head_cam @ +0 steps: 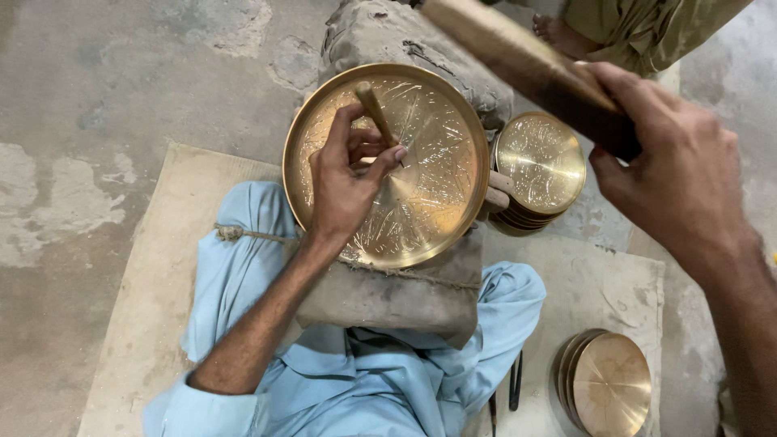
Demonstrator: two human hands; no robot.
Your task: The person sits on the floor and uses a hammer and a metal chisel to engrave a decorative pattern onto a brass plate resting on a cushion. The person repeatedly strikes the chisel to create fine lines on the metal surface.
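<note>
A large round brass tray (pixel 387 165) was seen resting face-up on a grey padded block (pixel 388 295) laid across the person's lap, its hammered surface turned toward the camera. The left hand (pixel 350 176) was closed around a slim punch (pixel 375 112), the fingers pinched about its shaft; the tool's long axis ran from far-left to near-right, with its working tip set down near the middle of the tray and its struck end tilted up toward the far side. The right hand (pixel 678 174) was wrapped firmly around the handle of a wooden mallet (pixel 530 69), which was held raised above and to the right of the tray, well apart from the punch; its long axis sloped from the fist up toward the far left. The punch head therefore lay to the left of the mallet hand and lower, with the left hand already upon it. A stack of smaller patterned brass plates (pixel 540 166) stood just beside the tray on the right. Plain brass plates (pixel 609 387) lay nearer on the right, on a mat (pixel 154 259) spread over the concrete floor (pixel 89 89), and a dark tool (pixel 515 380) was noted beside them.
</note>
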